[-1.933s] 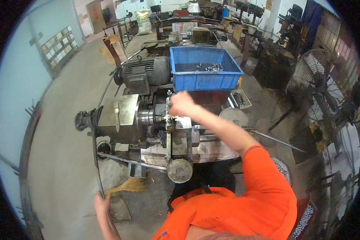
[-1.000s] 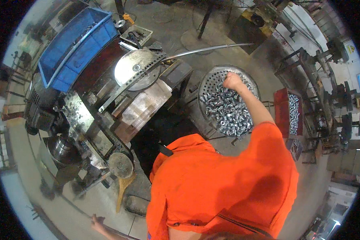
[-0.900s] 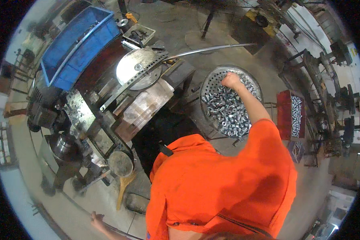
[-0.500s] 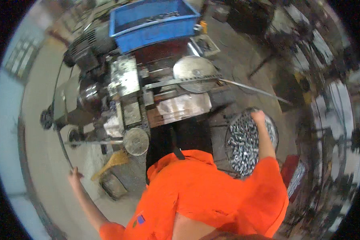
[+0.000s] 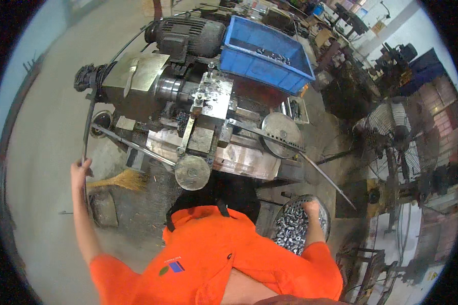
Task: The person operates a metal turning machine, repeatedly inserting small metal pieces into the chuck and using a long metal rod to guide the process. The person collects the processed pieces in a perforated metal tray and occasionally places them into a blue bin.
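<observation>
left hand (image 5: 80,168): closed around the long lever (image 5: 86,129) at the left end of the lathe (image 5: 188,107), arm stretched out.
right hand (image 5: 310,207): down in the round metal basket (image 5: 324,216), on the pile of small metal parts (image 5: 292,231). Can't tell if the fingers have closed on one.
parts location: basket sits low on the floor, right of the person, below the lathe bed. More parts in the blue bin (image 5: 269,53) behind the machine.
posture: arms spread wide, orange jacket (image 5: 213,259) close to the round handwheel (image 5: 192,173).
risk: lever could shift while attention is on the basket.
risk: loose cloth near spinning parts, snag likely.
risk: sharp edges in the pile, bare fingers.
</observation>
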`<state>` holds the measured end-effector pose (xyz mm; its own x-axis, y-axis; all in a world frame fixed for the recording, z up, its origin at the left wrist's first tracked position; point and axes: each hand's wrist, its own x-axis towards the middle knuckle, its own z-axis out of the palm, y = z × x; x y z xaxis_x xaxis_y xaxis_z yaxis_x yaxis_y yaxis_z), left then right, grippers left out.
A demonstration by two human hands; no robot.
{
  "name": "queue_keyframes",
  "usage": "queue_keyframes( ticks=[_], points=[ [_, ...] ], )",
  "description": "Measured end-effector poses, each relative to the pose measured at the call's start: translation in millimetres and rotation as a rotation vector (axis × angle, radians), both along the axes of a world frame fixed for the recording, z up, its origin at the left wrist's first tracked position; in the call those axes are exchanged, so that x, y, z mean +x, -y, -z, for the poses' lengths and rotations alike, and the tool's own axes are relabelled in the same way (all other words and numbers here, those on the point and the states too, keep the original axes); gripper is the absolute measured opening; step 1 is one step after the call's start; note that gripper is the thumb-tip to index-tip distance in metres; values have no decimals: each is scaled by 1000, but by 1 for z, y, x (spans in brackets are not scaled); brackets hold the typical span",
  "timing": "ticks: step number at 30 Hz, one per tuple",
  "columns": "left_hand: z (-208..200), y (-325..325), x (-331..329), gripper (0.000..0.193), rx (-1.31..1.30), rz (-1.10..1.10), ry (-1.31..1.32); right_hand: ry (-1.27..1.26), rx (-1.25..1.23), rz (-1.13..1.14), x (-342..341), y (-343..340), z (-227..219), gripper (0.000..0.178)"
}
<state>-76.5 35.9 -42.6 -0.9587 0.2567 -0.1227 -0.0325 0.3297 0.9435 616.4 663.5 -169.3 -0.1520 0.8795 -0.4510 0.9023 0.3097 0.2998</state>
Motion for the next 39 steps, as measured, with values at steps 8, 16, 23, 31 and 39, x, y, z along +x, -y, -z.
queue_keyframes(
  ticks=[8, 16, 23, 31, 39],
  points=[
    [-7, 19, 14, 30, -71, -71, -17, -1481, -54, 417, -89, 54, -127, 21],
    [-14, 19, 14, 38, -440, -105, -102, -1303, -213, -542, -369, 110, -215, 28],
    [-47, 27, 72, 46, -915, 50, -226, -1048, 3, -1365, -565, 163, -250, 34],
    [-20, 41, 107, 44, -938, -140, -327, -866, -195, -1149, -625, 172, -214, 25],
    [-27, 31, 100, 36, -1013, -174, -339, -1038, -367, -994, -641, 161, -212, 20]
  ],
)
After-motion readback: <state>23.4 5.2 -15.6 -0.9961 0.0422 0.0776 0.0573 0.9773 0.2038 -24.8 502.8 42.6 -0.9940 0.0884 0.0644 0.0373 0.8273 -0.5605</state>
